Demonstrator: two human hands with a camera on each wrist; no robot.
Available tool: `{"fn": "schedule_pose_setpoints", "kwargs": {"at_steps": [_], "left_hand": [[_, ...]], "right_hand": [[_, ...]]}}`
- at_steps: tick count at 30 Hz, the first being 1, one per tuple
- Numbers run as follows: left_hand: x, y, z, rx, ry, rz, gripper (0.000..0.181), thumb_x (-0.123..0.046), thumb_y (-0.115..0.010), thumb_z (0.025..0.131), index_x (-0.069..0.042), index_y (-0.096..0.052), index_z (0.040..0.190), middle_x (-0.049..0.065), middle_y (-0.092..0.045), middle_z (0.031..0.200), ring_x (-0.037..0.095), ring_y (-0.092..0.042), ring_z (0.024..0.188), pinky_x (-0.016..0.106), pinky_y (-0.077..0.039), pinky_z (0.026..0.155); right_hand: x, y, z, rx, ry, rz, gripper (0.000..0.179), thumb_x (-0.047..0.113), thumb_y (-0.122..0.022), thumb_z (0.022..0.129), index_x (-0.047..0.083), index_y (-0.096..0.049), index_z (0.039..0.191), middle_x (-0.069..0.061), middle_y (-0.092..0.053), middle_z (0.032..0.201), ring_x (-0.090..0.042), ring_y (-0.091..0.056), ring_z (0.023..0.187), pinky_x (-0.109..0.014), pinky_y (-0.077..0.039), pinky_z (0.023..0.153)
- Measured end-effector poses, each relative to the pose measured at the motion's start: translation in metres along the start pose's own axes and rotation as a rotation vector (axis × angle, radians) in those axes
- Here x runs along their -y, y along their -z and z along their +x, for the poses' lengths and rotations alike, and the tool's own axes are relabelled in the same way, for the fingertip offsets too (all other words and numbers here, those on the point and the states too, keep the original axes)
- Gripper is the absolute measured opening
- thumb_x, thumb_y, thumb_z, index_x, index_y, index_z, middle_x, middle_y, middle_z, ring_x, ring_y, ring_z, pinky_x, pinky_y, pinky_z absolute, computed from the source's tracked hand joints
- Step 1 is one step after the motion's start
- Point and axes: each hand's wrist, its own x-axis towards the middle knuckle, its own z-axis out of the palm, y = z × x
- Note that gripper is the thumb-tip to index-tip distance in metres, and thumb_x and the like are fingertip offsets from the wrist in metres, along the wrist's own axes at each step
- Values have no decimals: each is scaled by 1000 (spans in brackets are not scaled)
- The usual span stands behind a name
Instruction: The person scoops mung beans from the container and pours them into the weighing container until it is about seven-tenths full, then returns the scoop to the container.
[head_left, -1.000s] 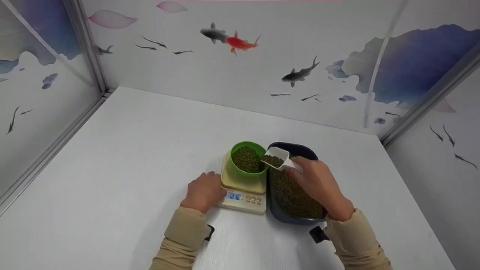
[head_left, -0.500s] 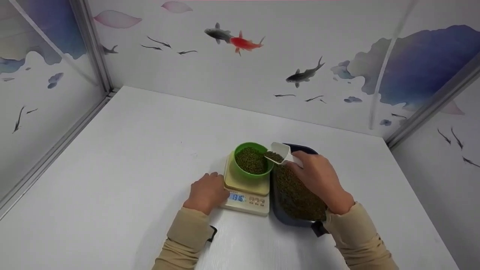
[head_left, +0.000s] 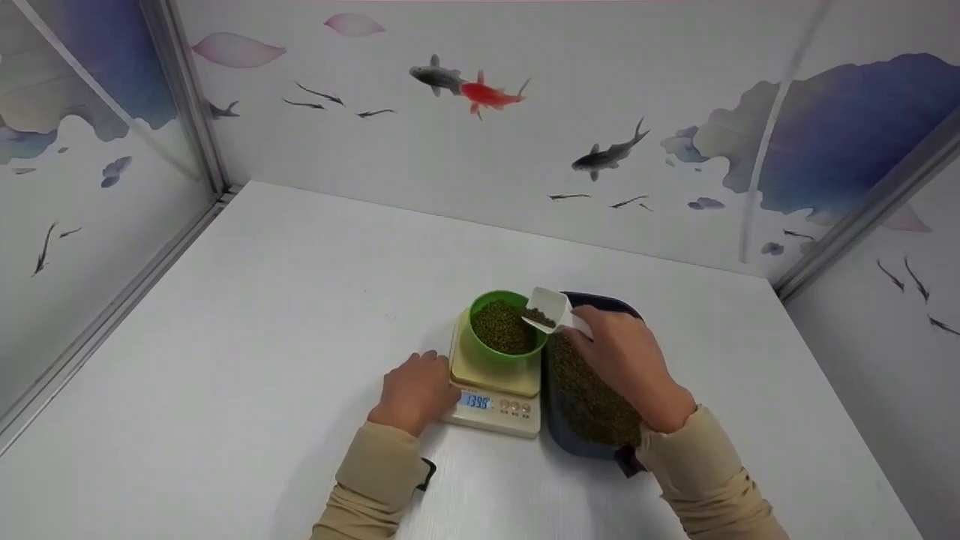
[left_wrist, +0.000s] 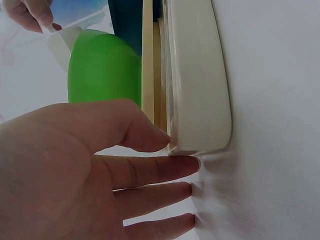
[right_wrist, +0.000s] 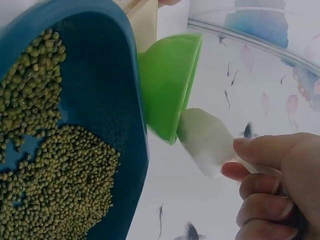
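Note:
In the head view my right hand (head_left: 630,360) grips the handle of a white scoop (head_left: 547,304). The scoop tilts over the right rim of a green bowl (head_left: 499,296), with some mung beans left in it. More mung beans (head_left: 501,328) lie inside the bowl, which stands on a cream kitchen scale (head_left: 487,422). Its lit display (head_left: 475,401) reads about 139. My left hand (head_left: 416,391) touches the scale's left side. The left wrist view shows the thumb against the scale's edge (left_wrist: 200,75) and the other fingers stretched out, tips on the table.
A dark blue bin (right_wrist: 100,75) of mung beans (right_wrist: 75,175) stands close against the scale's right side, under my right forearm. White table surface (head_left: 300,315) stretches left and behind. Panels printed with fish (head_left: 491,94) enclose the table at the back and both sides.
The scoop has tipped further over the bowl and holds fewer beans. The display has climbed from about 121 through 131 to about 139. My left hand stays by the scale.

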Motion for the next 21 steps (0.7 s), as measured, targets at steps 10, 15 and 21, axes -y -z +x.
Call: {"fn": "schedule_pose_setpoints", "kwargs": {"at_steps": [10, 15, 21], "left_hand": [[0, 0, 1, 14, 8, 2, 28, -20, -57, 77, -3, -61, 100, 5, -53, 89, 24, -50, 86, 46, -44, 71], [-1, -1, 0, 17, 9, 7, 29, -22, -59, 78, -4, -61, 100, 6, -54, 92, 24, -50, 87, 46, -44, 71], [1, -1, -1, -5, -13, 8, 27, -20, -58, 78, -2, -61, 97, 7, -55, 90, 25, -52, 87, 45, -45, 69]], "right_hand": [[13, 6, -13, 23, 50, -13, 17, 26, -64, 82, 15, -64, 96, 2, -64, 80, -12, -58, 63, -32, -46, 55], [17, 10, -17, 8, 105, -48, 17, 24, -66, 81, 17, -65, 96, 4, -63, 80, -11, -57, 64, -30, -46, 56], [18, 13, -19, -43, 144, -94, 19, 23, -69, 78, 19, -67, 96, 4, -60, 71, -10, -51, 53, -28, -40, 47]]}}
